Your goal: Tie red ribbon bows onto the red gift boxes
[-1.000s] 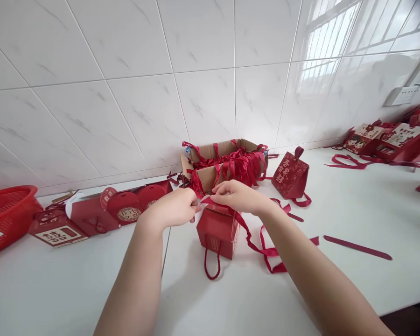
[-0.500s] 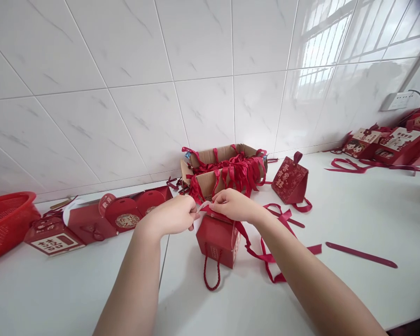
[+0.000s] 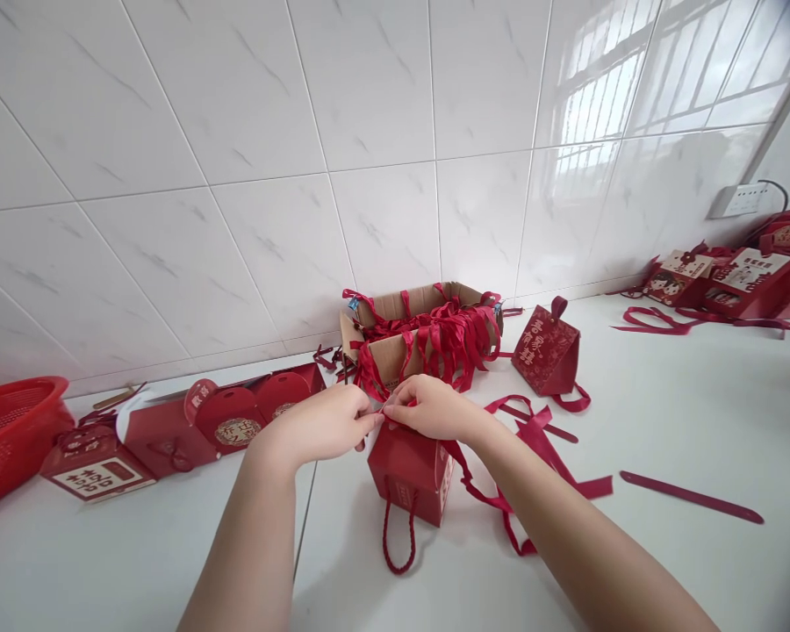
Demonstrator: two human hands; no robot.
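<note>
A red gift box [image 3: 405,470] with a peaked top and a twisted rope handle [image 3: 398,562] stands upright on the white table before me. At its top ridge, my left hand [image 3: 339,420] pinches the end of a ribbon, its fingers closed. My right hand [image 3: 427,405] rests on the ridge with thumb and fingers pinched on the same ribbon, fingertips almost meeting the left ones. The short piece between them is mostly hidden. From the box's right side, a red ribbon [image 3: 477,491] trails over the table and passes under my right forearm.
Behind the box sits a cardboard carton [image 3: 395,351] draped with red ribbons. A patterned red box [image 3: 548,351] stands to its right. A dark red strap [image 3: 691,497] lies further right. Several red boxes [image 3: 164,432] and a red plastic basket [image 3: 23,439] line the left; more boxes [image 3: 741,281] stand far right.
My hands have drawn closer together at the box top, and the pale strip seen between them earlier has shortened. The view has tilted slightly upward.
</note>
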